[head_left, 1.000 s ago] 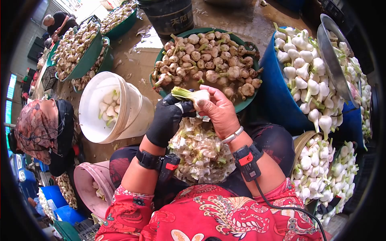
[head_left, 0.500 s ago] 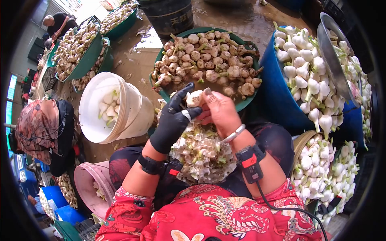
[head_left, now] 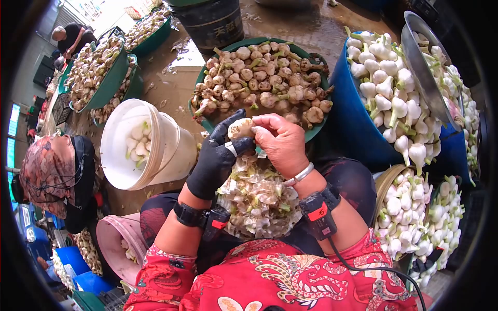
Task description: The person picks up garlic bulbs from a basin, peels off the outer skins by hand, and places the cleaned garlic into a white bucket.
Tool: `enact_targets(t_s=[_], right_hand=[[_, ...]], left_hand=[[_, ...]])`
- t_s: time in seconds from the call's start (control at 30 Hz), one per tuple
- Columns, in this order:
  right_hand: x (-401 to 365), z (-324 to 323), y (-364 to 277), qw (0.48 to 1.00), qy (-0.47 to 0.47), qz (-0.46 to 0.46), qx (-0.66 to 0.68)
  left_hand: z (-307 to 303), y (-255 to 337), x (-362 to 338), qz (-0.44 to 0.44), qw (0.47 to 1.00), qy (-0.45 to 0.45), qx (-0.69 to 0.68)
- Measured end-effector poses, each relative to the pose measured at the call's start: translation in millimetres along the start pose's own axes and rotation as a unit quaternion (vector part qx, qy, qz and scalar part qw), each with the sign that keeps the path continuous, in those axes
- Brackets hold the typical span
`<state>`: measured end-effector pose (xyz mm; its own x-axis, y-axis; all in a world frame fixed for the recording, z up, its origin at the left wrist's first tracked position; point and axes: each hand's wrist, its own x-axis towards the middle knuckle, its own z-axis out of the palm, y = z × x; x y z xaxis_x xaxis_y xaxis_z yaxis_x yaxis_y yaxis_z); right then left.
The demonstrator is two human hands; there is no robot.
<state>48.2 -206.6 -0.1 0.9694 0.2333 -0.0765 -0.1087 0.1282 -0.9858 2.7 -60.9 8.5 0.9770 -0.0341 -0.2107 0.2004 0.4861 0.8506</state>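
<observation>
My left hand (head_left: pixel 215 158), in a black glove with a white band on one finger, grips a garlic bulb (head_left: pixel 240 129) whose outer skin is whitish and brown. The bare fingertips of my right hand (head_left: pixel 282 142) pinch at the bulb's right side; whether they hold a bit of skin I cannot make out. Both hands are above a heap of peeled garlic skins (head_left: pixel 262 202) in my lap. Just beyond them stands a green basin (head_left: pixel 205 123) of unpeeled, soil-stained garlic bulbs (head_left: pixel 264 78).
A white bucket (head_left: pixel 171 150) with several clean bulbs stands left, a pink bucket (head_left: pixel 111 236) below it. Right is a blue tub (head_left: pixel 345 103) heaped with white garlic, a metal pan (head_left: pixel 417 67) leaning on it. A black bucket (head_left: pixel 210 26) is behind. A person (head_left: pixel 52 166) sits left.
The bulb has tipped sideways and shifted slightly left and down in my left hand. My right hand has turned, its fingers now pinching the bulb's right side.
</observation>
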Motion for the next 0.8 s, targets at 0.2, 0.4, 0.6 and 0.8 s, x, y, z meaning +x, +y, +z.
enact_targets(t_s=[0.2, 0.4, 0.6, 0.8], right_hand=[[-2, -1, 1, 0.925, 0.011, -0.258, -0.278], [2, -6, 11, 0.999, 0.003, -0.024, -0.047], [20, -26, 40, 0.907, 0.104, -0.046, -0.406], [7, -12, 19, 0.945, -0.011, -0.105, -0.308]], left_hand=[[-2, 3, -6, 0.002, 0.991, 0.01, 0.132], [9, 15, -20, -0.016, 0.998, -0.017, 0.062], [2, 27, -33, 0.015, 0.998, -0.055, -0.041], [-17, 21, -31, 0.032, 0.994, -0.043, -0.099]])
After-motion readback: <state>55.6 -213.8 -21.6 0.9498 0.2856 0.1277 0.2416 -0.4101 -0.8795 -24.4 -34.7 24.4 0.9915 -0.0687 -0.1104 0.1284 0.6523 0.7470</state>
